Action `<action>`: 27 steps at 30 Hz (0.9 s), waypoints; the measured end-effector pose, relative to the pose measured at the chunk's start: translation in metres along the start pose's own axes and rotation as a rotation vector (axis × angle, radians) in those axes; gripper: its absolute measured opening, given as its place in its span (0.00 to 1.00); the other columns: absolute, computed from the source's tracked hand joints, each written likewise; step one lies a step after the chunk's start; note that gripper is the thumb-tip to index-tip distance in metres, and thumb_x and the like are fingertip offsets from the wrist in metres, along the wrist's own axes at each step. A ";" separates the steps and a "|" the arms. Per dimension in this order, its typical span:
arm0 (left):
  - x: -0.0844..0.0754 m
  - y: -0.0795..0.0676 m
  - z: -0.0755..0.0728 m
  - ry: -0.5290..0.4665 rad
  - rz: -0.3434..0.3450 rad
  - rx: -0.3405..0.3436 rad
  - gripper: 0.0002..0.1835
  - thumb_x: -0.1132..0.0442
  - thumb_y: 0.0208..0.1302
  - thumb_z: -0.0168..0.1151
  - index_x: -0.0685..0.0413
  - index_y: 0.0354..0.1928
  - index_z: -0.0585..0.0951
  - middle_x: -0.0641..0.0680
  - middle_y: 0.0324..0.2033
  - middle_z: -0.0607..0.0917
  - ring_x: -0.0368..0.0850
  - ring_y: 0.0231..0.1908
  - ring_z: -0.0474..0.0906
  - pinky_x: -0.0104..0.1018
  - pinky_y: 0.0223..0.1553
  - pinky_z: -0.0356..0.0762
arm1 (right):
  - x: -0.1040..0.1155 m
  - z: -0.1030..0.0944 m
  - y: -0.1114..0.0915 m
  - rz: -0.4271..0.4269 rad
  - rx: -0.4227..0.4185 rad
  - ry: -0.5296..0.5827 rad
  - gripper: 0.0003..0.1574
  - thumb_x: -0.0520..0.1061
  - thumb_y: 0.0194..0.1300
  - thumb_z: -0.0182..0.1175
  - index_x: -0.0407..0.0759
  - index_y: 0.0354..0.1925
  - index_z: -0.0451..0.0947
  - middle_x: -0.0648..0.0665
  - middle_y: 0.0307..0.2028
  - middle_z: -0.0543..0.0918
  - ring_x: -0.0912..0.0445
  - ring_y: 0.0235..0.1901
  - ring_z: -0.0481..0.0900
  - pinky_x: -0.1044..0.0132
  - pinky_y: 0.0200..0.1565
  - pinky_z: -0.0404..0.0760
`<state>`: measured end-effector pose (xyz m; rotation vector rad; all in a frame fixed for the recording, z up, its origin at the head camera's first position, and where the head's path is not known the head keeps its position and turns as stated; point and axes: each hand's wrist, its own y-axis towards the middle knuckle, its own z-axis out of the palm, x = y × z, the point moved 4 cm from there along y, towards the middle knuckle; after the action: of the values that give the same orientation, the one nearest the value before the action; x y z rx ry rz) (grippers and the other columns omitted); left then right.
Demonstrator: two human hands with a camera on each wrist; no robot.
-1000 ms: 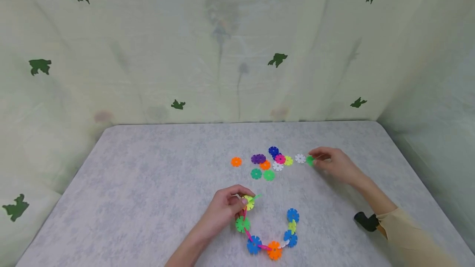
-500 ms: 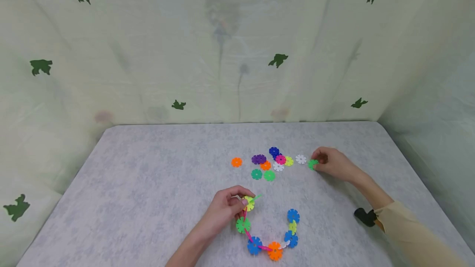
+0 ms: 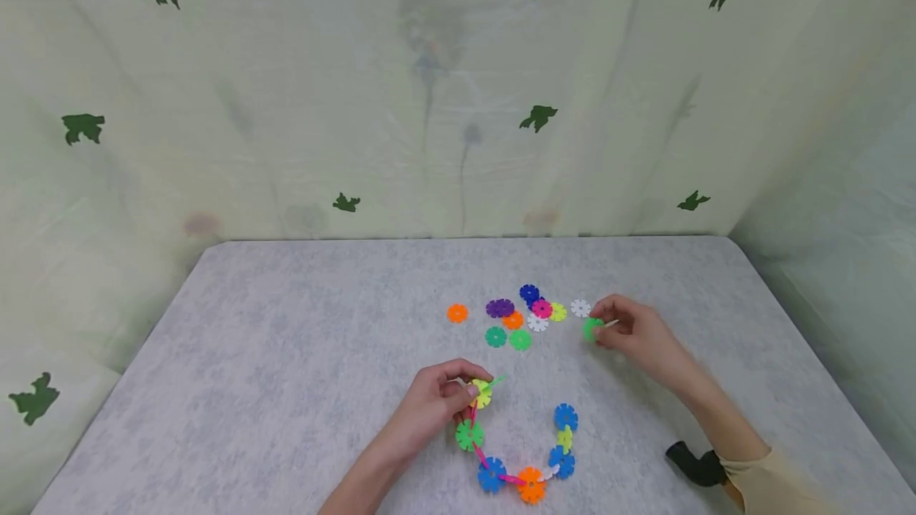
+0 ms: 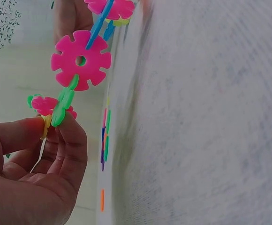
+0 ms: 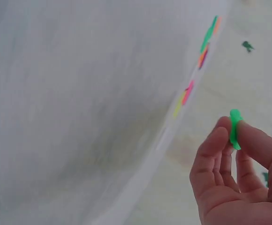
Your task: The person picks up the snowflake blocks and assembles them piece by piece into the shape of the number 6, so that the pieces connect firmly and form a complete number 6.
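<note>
Chain, head view: A chain (image 3: 491, 474) of notched discs is curved into a U toward the near side of the surface (image 3: 286, 356); how much of it rests there cannot be told.
Left hand, head view: The yellow disc (image 3: 482, 397), near the chain's far left end, is pinched by the fingers of the left hand (image 3: 440, 393).
Right hand, head view: A green disc (image 3: 591, 330), separate from the chain, is clamped in the fingers of the right hand (image 3: 635, 334), near a white disc (image 3: 580, 308).
Slotted joints, left wrist view: The pink disc (image 4: 90, 66) is joined crosswise to a green link (image 4: 64, 101). Joints are judged prone to twisting or slipping apart; support close beside them is advised.
Disc material, right wrist view: The green disc is seen edge-on between thumb and fingers. Thin, stiff, light plastic is presumed, slightly slippery, unlikely to be crushed.
Recommended hold, right wrist view: A pinch across both faces near the rim is judged adequate, provided that one notch is left uncovered.
</note>
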<state>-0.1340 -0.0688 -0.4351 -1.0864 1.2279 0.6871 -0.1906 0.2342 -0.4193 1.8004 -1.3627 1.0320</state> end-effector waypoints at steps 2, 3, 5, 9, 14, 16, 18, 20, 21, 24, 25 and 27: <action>0.000 -0.001 0.000 0.003 0.002 0.001 0.10 0.69 0.68 0.57 0.54 0.47 0.84 0.50 0.21 0.77 0.43 0.23 0.70 0.32 0.26 0.68 | 0.006 0.007 -0.006 0.007 -0.015 0.029 0.14 0.36 0.66 0.63 0.36 0.49 0.76 0.40 0.40 0.81 0.44 0.37 0.83 0.63 0.39 0.83; 0.000 -0.001 0.000 0.002 0.004 0.000 0.10 0.69 0.68 0.57 0.54 0.47 0.84 0.50 0.21 0.77 0.43 0.23 0.70 0.32 0.26 0.68 | 0.010 0.010 -0.009 0.013 -0.020 0.038 0.15 0.37 0.66 0.63 0.36 0.51 0.76 0.41 0.40 0.81 0.43 0.37 0.83 0.62 0.40 0.84; -0.001 -0.002 0.000 0.002 0.010 0.001 0.10 0.68 0.68 0.57 0.54 0.47 0.84 0.51 0.21 0.76 0.43 0.23 0.70 0.32 0.25 0.68 | 0.016 0.018 -0.014 0.029 -0.036 0.060 0.16 0.38 0.67 0.63 0.37 0.52 0.77 0.41 0.40 0.82 0.41 0.36 0.82 0.60 0.40 0.84; -0.003 -0.002 0.001 0.006 0.015 -0.003 0.10 0.68 0.68 0.57 0.54 0.46 0.85 0.51 0.21 0.77 0.44 0.23 0.70 0.31 0.25 0.68 | 0.028 0.033 -0.023 0.035 -0.056 0.104 0.17 0.41 0.68 0.63 0.38 0.53 0.77 0.42 0.41 0.82 0.40 0.35 0.82 0.57 0.39 0.84; -0.005 -0.003 0.002 0.016 0.027 -0.014 0.10 0.68 0.68 0.58 0.53 0.46 0.85 0.51 0.22 0.77 0.44 0.23 0.70 0.31 0.24 0.67 | 0.043 0.048 -0.029 0.021 -0.064 0.179 0.15 0.41 0.68 0.62 0.41 0.52 0.79 0.42 0.43 0.82 0.39 0.35 0.82 0.60 0.40 0.84; -0.006 -0.003 0.002 0.019 0.040 -0.015 0.10 0.68 0.68 0.58 0.53 0.46 0.85 0.51 0.22 0.77 0.44 0.23 0.70 0.30 0.24 0.67 | 0.048 0.054 -0.030 0.017 -0.053 0.203 0.14 0.41 0.68 0.62 0.42 0.52 0.80 0.42 0.43 0.82 0.39 0.36 0.81 0.61 0.40 0.83; -0.007 -0.003 0.003 0.025 0.052 -0.015 0.10 0.68 0.68 0.58 0.53 0.46 0.85 0.51 0.22 0.77 0.44 0.23 0.69 0.30 0.24 0.67 | 0.053 0.060 -0.031 0.020 -0.042 0.218 0.14 0.42 0.69 0.62 0.42 0.52 0.80 0.42 0.43 0.82 0.39 0.37 0.81 0.61 0.41 0.83; -0.008 -0.004 0.003 0.027 0.066 -0.015 0.10 0.68 0.68 0.59 0.54 0.46 0.85 0.51 0.21 0.77 0.44 0.23 0.70 0.30 0.24 0.67 | 0.058 0.066 -0.031 0.031 -0.037 0.241 0.14 0.41 0.69 0.62 0.42 0.52 0.80 0.42 0.43 0.82 0.38 0.37 0.82 0.60 0.42 0.83; -0.008 -0.004 0.004 0.029 0.070 -0.014 0.10 0.68 0.68 0.59 0.54 0.46 0.85 0.51 0.21 0.77 0.44 0.23 0.70 0.30 0.23 0.67 | 0.059 0.069 -0.031 0.036 -0.035 0.246 0.14 0.41 0.69 0.61 0.42 0.52 0.79 0.41 0.42 0.82 0.38 0.37 0.82 0.60 0.42 0.84; -0.009 -0.004 0.004 0.033 0.071 -0.019 0.10 0.67 0.68 0.59 0.54 0.47 0.85 0.51 0.22 0.77 0.44 0.23 0.69 0.30 0.23 0.67 | 0.063 0.079 -0.032 0.062 -0.028 0.264 0.15 0.40 0.69 0.61 0.40 0.53 0.78 0.41 0.42 0.82 0.40 0.38 0.83 0.60 0.42 0.84; -0.009 -0.004 0.004 0.034 0.069 -0.023 0.10 0.67 0.68 0.59 0.55 0.47 0.85 0.51 0.23 0.78 0.43 0.23 0.70 0.30 0.24 0.68 | 0.063 0.082 -0.032 0.070 -0.024 0.269 0.15 0.39 0.69 0.61 0.39 0.53 0.78 0.41 0.41 0.83 0.40 0.38 0.83 0.60 0.42 0.84; -0.009 -0.004 0.004 0.037 0.062 -0.029 0.10 0.67 0.68 0.60 0.55 0.47 0.85 0.50 0.24 0.78 0.43 0.23 0.70 0.30 0.24 0.68 | 0.065 0.088 -0.032 0.082 -0.017 0.275 0.15 0.39 0.68 0.62 0.39 0.53 0.78 0.41 0.41 0.83 0.41 0.37 0.84 0.60 0.42 0.84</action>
<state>-0.1309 -0.0655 -0.4254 -1.0928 1.2909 0.7373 -0.1316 0.1380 -0.4061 1.5347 -1.2781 1.2565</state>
